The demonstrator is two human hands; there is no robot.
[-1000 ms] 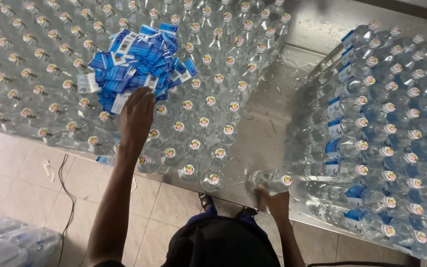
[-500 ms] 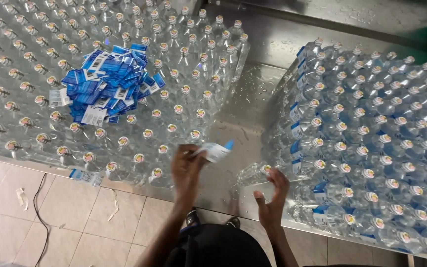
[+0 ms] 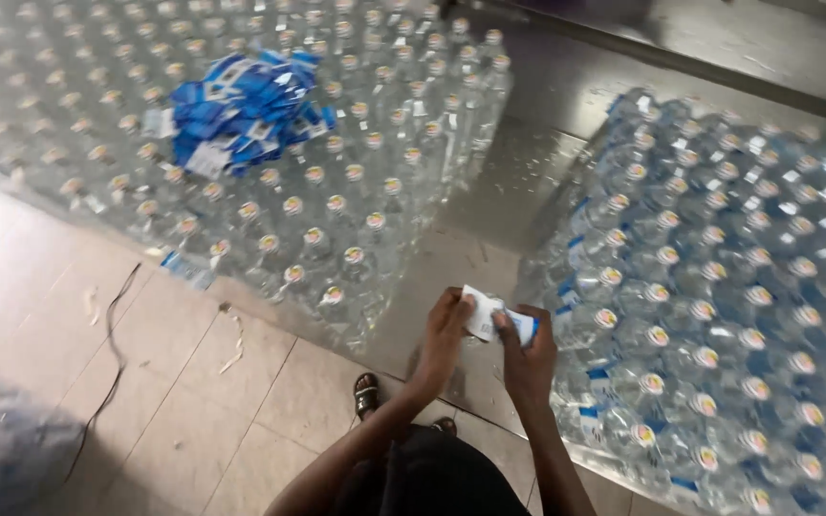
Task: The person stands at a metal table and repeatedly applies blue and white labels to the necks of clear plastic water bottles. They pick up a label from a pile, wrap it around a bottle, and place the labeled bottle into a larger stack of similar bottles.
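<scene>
Fingertips of left hand and right hand pinch opposite ends of white-and-blue label sleeve; both hands closed on it, no gap visible.

Label sleeve location: above bare strip of steel table, between two bottle groups; whether bottle sits beneath, cannot tell.

Judgement, technique: keep sleeve taut and open, grip edges only, align squarely over cap before lowering.

Orientation: long axis roughly left-right, slight tilt down toward right; blue end rightward.

Surroundings: unlabelled bottles left, carrying label pile; labelled bottles right.

Cable across tiled floor
</scene>
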